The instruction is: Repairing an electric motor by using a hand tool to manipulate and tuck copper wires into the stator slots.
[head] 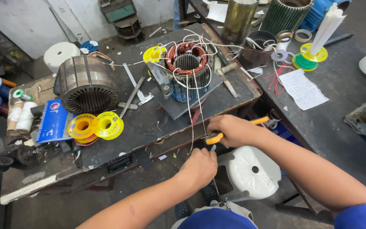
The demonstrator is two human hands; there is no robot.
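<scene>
Item: my left hand [198, 168], clenched on thin white leads [190, 114] hanging from the wound stator [187, 70] on the counter [140, 127]; right hand [229, 129] grasping orange-handled cutters [214, 137] just below. Risk: overtight pull snaps leads; blade nicks neighbouring strand

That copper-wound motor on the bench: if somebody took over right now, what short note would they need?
Right hand: closed on orange-handled pliers, at the lower ends of the white leads.
Left hand: fist closed just below, apparently pulling a lead taut; the grip itself is hidden.
Wound stator: stands on a dark plate mid-bench, copper coils in, white leads trailing over the bench edge.
Bare stator core: left of it, unwound; yellow tape rolls in front.
Done: coils are in place.
Left: lead ends are loose and appear untrimmed.
</scene>
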